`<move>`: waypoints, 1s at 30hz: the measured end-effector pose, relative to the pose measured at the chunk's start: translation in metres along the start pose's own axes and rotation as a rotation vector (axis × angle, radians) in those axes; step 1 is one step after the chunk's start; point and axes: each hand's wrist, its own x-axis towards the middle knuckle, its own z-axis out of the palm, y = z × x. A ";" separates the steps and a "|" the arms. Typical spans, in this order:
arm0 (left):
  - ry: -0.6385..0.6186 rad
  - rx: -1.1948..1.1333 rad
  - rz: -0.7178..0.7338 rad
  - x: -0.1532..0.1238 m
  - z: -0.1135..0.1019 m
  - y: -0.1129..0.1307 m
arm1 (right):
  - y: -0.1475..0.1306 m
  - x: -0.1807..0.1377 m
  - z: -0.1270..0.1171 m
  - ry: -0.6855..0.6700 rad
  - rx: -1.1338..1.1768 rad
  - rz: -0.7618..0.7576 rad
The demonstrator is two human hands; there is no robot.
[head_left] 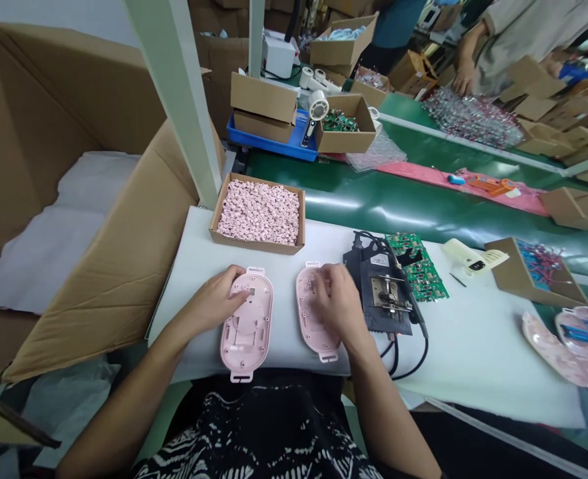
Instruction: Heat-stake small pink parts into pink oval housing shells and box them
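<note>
Left hand (211,299) flat on pink housing (248,342) — right hand (338,301) cupping second housing (306,319)

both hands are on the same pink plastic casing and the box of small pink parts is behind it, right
No, the hands are on two separate casings, as the head view shows. The left hand is on one pink plastic casing, and the right hand is on a second pink plastic casing beside it. The box of small pink parts is behind them, as you said.

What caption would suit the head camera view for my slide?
Left hand on one pink casing, right hand on another pink casing, beside a black fixture.
</note>
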 end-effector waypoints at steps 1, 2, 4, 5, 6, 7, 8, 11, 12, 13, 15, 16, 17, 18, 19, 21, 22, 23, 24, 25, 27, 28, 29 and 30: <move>-0.023 -0.046 -0.009 -0.001 0.001 0.000 | 0.005 0.000 0.001 0.053 0.015 -0.031; -0.040 -0.088 -0.013 -0.002 0.002 0.000 | 0.009 0.001 0.002 0.070 0.022 -0.050; -0.044 -0.156 -0.020 -0.004 0.006 -0.003 | 0.016 0.002 0.006 -0.006 0.032 -0.061; -0.038 -0.181 -0.028 -0.005 0.008 -0.005 | 0.018 0.002 0.009 -0.066 0.042 -0.060; -0.028 -0.200 -0.036 -0.005 0.010 -0.006 | 0.020 0.001 0.012 -0.120 0.057 -0.059; -0.018 -0.214 -0.039 -0.006 0.011 -0.008 | 0.021 0.000 0.014 -0.155 0.075 -0.054; -0.010 -0.221 -0.036 -0.006 0.012 -0.009 | 0.021 -0.001 0.017 -0.169 0.100 -0.039; -0.023 -0.234 0.001 -0.008 0.010 -0.010 | 0.022 -0.005 0.021 -0.158 0.214 0.061; -0.035 -0.239 0.013 -0.008 0.009 -0.010 | 0.022 -0.005 0.021 -0.156 0.255 0.098; -0.048 -0.244 0.024 -0.007 0.008 -0.010 | 0.022 -0.004 0.021 -0.160 0.294 0.132; -0.074 -0.243 0.044 -0.007 0.006 -0.009 | 0.022 -0.002 0.018 -0.180 0.349 0.191; -0.079 -0.238 0.045 -0.006 0.006 -0.009 | 0.021 0.000 0.017 -0.189 0.362 0.220; -0.080 -0.228 0.038 -0.005 0.006 -0.009 | 0.020 0.002 0.015 -0.197 0.367 0.246; -0.073 -0.216 0.027 -0.005 0.007 -0.009 | 0.019 0.004 0.013 -0.205 0.369 0.264; -0.063 -0.203 0.014 -0.004 0.009 -0.010 | 0.019 0.005 0.012 -0.212 0.372 0.276; -0.041 -0.186 0.003 -0.004 0.011 -0.011 | 0.017 0.007 0.011 -0.228 0.389 0.294; -0.034 -0.185 0.008 -0.003 0.013 -0.012 | 0.017 0.007 0.011 -0.232 0.401 0.302; -0.033 -0.186 0.015 -0.003 0.013 -0.013 | 0.017 0.006 0.011 -0.231 0.409 0.310; -0.032 -0.187 0.020 -0.003 0.014 -0.014 | 0.018 0.006 0.012 -0.223 0.414 0.316; -0.031 -0.186 0.025 -0.003 0.014 -0.014 | 0.018 0.005 0.012 -0.213 0.416 0.319; -0.026 -0.180 0.030 -0.002 0.014 -0.014 | 0.018 0.004 0.014 -0.195 0.413 0.322; -0.023 -0.178 0.033 -0.001 0.014 -0.014 | 0.018 0.004 0.014 -0.192 0.413 0.325; -0.020 -0.176 0.038 -0.001 0.014 -0.013 | 0.017 0.005 0.014 -0.192 0.414 0.332; -0.018 -0.173 0.043 -0.001 0.014 -0.013 | 0.016 0.005 0.014 -0.194 0.414 0.344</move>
